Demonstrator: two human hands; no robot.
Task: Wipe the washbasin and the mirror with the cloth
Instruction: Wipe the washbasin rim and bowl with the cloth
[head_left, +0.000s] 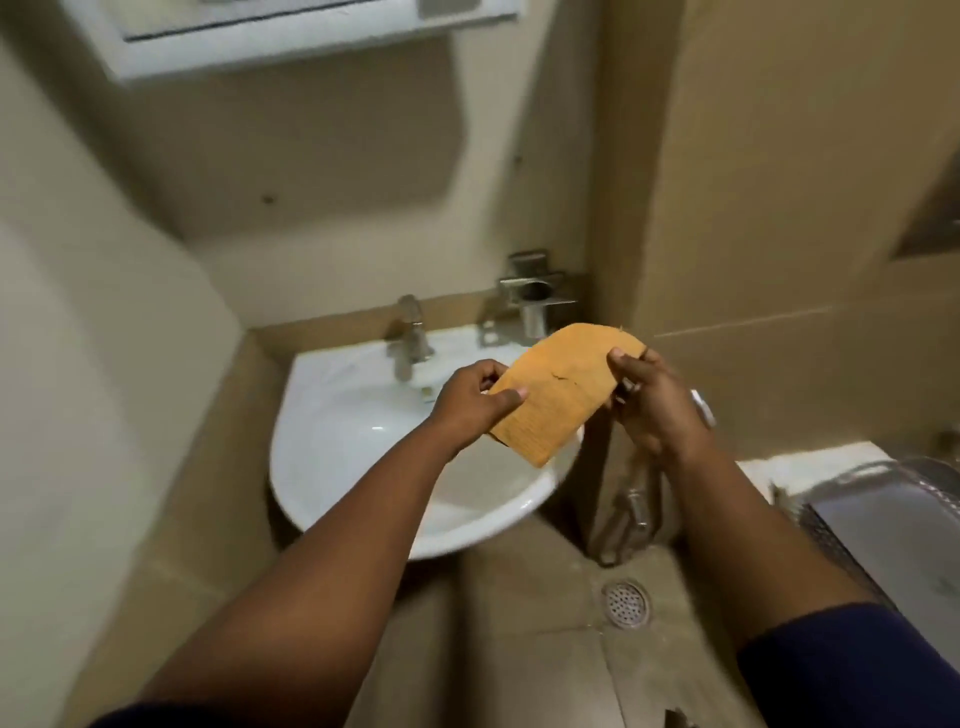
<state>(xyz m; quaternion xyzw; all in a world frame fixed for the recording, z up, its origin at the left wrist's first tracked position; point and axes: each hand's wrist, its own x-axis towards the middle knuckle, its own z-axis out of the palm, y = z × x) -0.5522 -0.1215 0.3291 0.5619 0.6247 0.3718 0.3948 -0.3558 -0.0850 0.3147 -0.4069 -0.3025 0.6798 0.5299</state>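
Head view looks down on a white washbasin (332, 415) set against a beige wall, its tap (410, 338) at the back rim. Above the bowl, the left hand (470, 402) has its grip pinched on the near left edge of an orange cloth (561, 395). Across from it, the right hand (649, 400) has its grip clamped on the cloth's far right edge. Rightward, a floor drain (626, 603) sits below.
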